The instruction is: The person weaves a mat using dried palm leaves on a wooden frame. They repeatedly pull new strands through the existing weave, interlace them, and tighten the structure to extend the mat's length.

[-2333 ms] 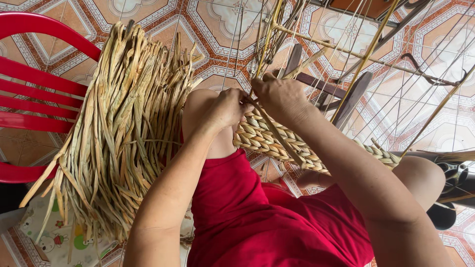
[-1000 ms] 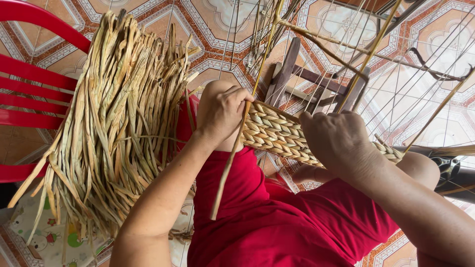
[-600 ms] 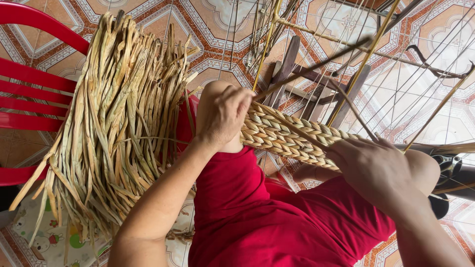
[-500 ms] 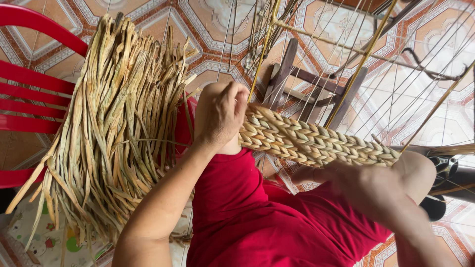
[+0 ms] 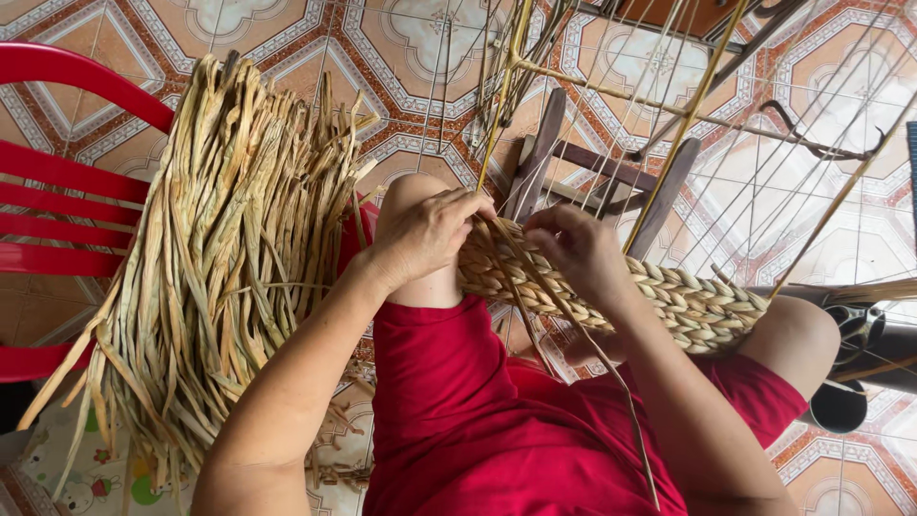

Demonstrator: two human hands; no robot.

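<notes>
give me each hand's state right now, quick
Left hand: closed, gripping the end of the tan woven straw braid.
Right hand: closed on the same braid, pinching loose dried straw strands.

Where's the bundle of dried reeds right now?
In the head view, the bundle of dried reeds lies on the red chair, beside the left hand.

tan woven band (image 5: pixel 688 301), red chair (image 5: pixel 67 182), red shorts (image 5: pixel 497 420), orange patterned tiles (image 5: pixel 420 57).

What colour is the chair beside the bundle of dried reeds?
Bright red: the plastic chair with slatted back, seen in the head view, left of the dried reed bundle.
</notes>
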